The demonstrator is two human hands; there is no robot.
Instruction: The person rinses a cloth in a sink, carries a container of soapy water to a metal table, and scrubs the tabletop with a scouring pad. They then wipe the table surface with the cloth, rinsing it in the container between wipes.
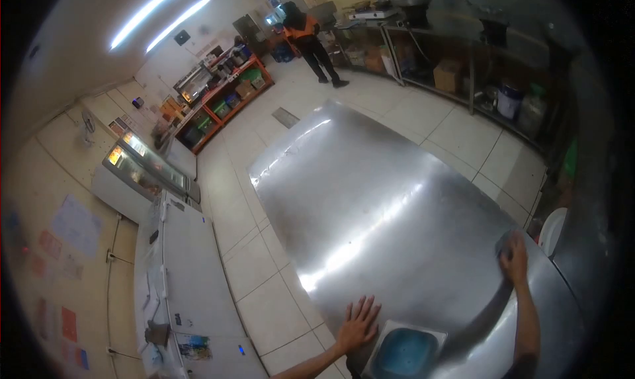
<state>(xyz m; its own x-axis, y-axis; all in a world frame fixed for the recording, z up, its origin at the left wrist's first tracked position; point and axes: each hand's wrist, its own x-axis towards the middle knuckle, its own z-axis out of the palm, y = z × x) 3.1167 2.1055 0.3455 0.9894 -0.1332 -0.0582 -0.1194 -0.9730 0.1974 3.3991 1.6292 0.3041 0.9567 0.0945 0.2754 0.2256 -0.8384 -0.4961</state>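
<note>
My left hand (358, 323) lies flat with fingers spread at the near left edge of a shiny steel table (357, 200). Just right of it, a square metal container (407, 351) holds bluish liquid. At the table's right side, my right hand (514, 260) is closed around a small grey cloth or sponge (505, 243) pressed on the steel surface.
A person (305, 38) in orange and black stands at the far end. Shelving with a stove (370, 14) lines the right. On the left are a white freezer (198, 266) and glass-door fridges (149, 161). A white round item (553, 231) sits beyond the table's right edge.
</note>
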